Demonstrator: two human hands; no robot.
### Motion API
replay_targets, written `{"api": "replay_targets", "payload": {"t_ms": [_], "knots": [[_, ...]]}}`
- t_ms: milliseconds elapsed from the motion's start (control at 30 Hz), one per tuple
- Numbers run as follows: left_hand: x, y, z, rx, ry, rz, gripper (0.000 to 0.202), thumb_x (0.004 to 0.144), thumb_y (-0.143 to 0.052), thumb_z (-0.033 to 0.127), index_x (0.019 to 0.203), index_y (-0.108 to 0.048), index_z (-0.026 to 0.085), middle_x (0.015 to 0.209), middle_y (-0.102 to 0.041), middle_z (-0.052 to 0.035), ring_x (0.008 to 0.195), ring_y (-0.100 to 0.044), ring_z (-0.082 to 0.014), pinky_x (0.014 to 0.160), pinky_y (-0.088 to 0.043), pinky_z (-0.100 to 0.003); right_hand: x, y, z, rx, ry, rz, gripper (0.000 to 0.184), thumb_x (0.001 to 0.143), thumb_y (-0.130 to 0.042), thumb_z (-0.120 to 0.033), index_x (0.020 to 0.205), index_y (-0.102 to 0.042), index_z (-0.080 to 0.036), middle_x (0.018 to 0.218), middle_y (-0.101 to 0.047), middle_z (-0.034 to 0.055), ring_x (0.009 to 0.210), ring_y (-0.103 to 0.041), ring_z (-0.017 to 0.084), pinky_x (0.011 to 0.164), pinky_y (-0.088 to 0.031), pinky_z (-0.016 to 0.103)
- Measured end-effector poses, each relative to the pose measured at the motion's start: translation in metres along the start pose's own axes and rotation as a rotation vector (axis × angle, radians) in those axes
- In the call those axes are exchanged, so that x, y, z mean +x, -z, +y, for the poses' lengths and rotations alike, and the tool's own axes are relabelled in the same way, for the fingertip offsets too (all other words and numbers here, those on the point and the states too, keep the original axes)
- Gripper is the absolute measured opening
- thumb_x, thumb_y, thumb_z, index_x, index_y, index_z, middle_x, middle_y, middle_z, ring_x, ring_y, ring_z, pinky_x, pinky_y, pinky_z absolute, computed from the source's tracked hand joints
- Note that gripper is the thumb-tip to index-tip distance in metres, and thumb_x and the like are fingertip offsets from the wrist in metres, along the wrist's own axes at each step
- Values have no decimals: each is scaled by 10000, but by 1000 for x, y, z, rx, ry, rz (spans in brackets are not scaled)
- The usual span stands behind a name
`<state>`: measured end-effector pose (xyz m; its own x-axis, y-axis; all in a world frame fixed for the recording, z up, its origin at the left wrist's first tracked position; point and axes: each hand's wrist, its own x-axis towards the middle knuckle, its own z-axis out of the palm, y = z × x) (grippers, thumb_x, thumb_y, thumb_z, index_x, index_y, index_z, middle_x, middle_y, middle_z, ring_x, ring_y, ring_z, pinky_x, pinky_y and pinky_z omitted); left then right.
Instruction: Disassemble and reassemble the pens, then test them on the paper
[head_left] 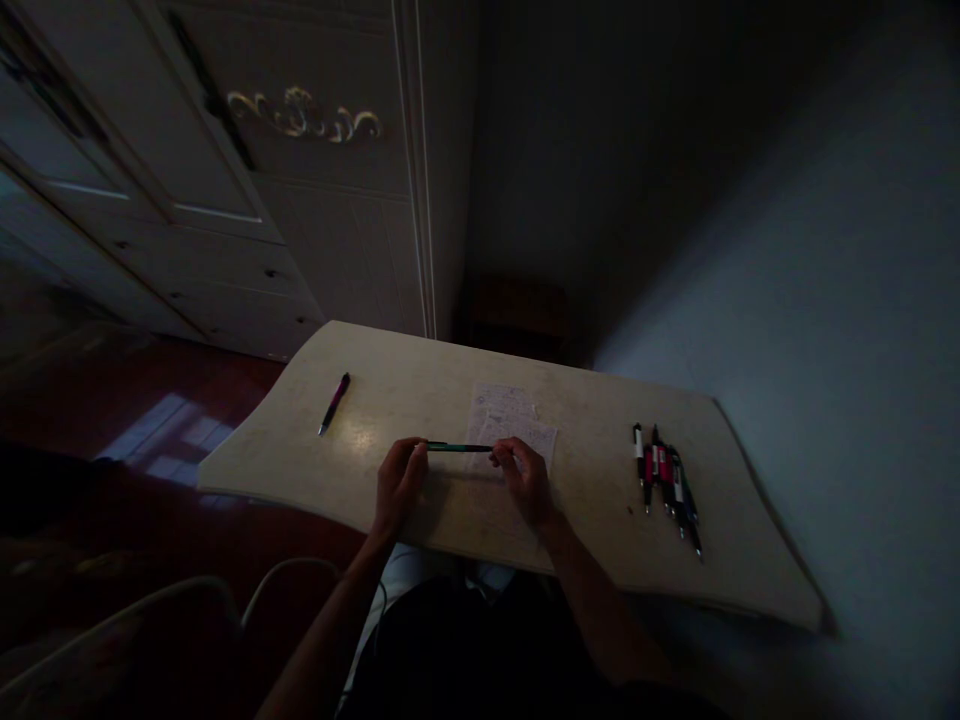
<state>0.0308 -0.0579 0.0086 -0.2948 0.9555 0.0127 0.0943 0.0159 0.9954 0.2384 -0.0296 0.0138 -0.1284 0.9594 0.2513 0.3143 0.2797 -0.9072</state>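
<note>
A green and black pen (459,447) lies level between my two hands, just above the near half of the table. My left hand (401,478) pinches its left end. At the other end, the fingers of my right hand (523,475) close on the dark tip. Behind and below the pen is a sheet of paper (504,405) covered in dense writing, partly hidden by my right hand. To the left, a single pink and black pen (334,404) rests alone on the tabletop.
Several pens (666,480) in mixed colours lie bunched on the right of the pale table (585,400). A wall (840,380) borders its right side. Beyond stands a pale cupboard (337,230) with gilt trim. A curved metal frame (187,590) shows at lower left. The room is dim.
</note>
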Motion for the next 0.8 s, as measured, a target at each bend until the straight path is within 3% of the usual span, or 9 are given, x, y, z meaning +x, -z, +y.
{"api": "replay_targets", "payload": {"t_ms": [133, 333, 433, 533, 633, 700, 800], "knots": [[1, 3, -1, -27, -14, -8, 288, 846, -594, 436, 973, -608, 178, 716, -602, 3, 576, -538, -111, 525, -439, -220, -2, 0, 0, -22, 37, -24, 311, 954, -444, -451, 839, -615, -217, 783, -656, 43, 734, -619, 179, 726, -503, 299], [1, 14, -5, -121, -63, -159, 296, 755, -680, 375, 972, -631, 181, 985, -682, -69, 798, -649, -174, 707, -520, -285, -3, 0, 3, -48, 68, -16, 313, 951, -457, -453, 837, -629, -218, 776, -661, 43, 741, -630, 184, 749, -502, 300], [-4, 14, -4, -150, -13, -211, 435, 773, -668, 376, 1156, -561, 197, 1176, -640, -103, 689, -639, -132, 621, -528, -270, -5, 0, 1, -34, 66, -6, 307, 949, -463, -452, 834, -628, -220, 777, -664, 41, 735, -629, 182, 730, -503, 295], [-5, 9, -2, -166, 0, -163, 529, 784, -661, 417, 1241, -496, 208, 1259, -598, -123, 551, -578, -76, 505, -496, -234, -8, 0, -3, -7, 44, 26, 306, 949, -466, -447, 827, -631, -220, 779, -666, 37, 727, -630, 179, 720, -505, 290], [-3, 4, 1, -156, 33, -111, 459, 856, -554, 503, 1179, -542, 176, 908, -695, -50, 430, -493, -65, 425, -423, -212, -13, 0, -5, 12, 29, 70, 292, 939, -488, -436, 827, -642, -214, 772, -669, 38, 717, -635, 182, 719, -505, 293], [-1, 2, 3, -116, 50, -121, 442, 893, -468, 551, 979, -620, 145, 606, -615, 9, 390, -455, -78, 406, -377, -206, -16, 0, -5, 13, 28, 85, 283, 937, -492, -429, 838, -646, -212, 771, -671, 41, 715, -636, 183, 716, -505, 295], [0, 3, 6, -47, 51, -150, 501, 893, -448, 589, 713, -609, 149, 439, -478, 37, 373, -432, -83, 401, -334, -201, -19, -1, -5, 3, 32, 83, 274, 944, -485, -417, 865, -645, -210, 784, -677, 42, 721, -638, 178, 720, -509, 292]]}}
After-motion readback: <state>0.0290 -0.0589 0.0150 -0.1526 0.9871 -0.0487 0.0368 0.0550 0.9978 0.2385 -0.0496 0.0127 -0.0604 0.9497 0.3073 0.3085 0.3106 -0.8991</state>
